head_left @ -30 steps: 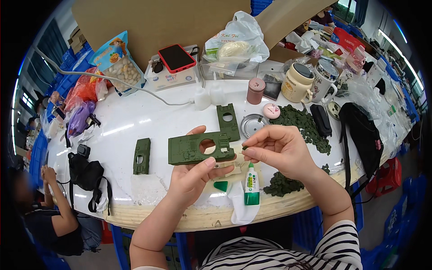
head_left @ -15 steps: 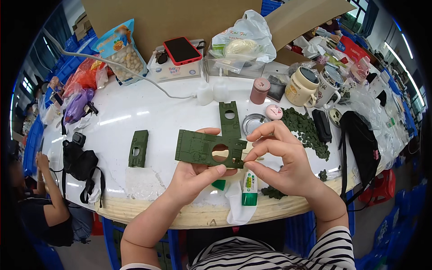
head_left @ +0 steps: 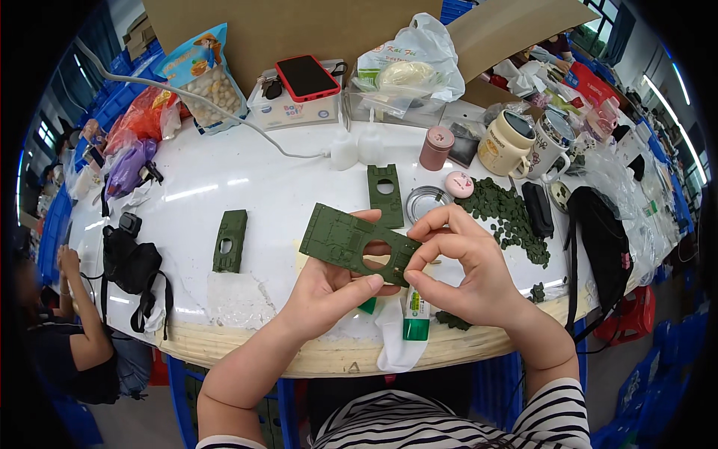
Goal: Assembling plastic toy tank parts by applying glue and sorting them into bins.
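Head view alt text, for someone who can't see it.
A person's left hand holds a dark green part with a round hole, the right hand at its right end. A similar part lies left, another beyond, and small green pieces are heaped right, on a white table.

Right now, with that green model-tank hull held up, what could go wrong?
The green model-tank hull slants down to the right, with the right hand at its lower end; pressing there might twist it in the left hand. The glue bottle overlaps the white cloth near the front edge of the table, so snagging the cloth could drag the bottle.
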{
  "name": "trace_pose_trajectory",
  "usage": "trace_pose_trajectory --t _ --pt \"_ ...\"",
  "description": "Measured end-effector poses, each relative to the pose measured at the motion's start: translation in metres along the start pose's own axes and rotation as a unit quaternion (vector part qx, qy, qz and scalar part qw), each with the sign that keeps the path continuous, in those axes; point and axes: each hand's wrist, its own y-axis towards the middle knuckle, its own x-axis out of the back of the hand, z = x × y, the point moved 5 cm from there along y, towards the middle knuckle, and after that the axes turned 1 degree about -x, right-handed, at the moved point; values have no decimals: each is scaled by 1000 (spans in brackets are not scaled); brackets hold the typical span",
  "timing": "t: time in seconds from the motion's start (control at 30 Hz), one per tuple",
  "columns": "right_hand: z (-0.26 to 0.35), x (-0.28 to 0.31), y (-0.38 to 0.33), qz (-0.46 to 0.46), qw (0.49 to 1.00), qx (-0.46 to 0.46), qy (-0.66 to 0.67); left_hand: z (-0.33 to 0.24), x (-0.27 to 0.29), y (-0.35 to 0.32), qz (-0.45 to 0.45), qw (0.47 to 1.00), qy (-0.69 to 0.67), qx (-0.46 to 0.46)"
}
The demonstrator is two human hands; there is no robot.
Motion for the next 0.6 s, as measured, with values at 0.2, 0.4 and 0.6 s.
trace_pose_trajectory --t 0.2,0.4,0.6 --pt "-1 -1 0 0 1000 4 -2 1 0 1 4 1000 6 -4" --pt "1 -2 -1 -2 1000 12 -25 0 -1 -1 4 999 28 -23" --pt "-1 -2 0 -1 1000 12 -19 1 -1 0 10 999 29 -23"
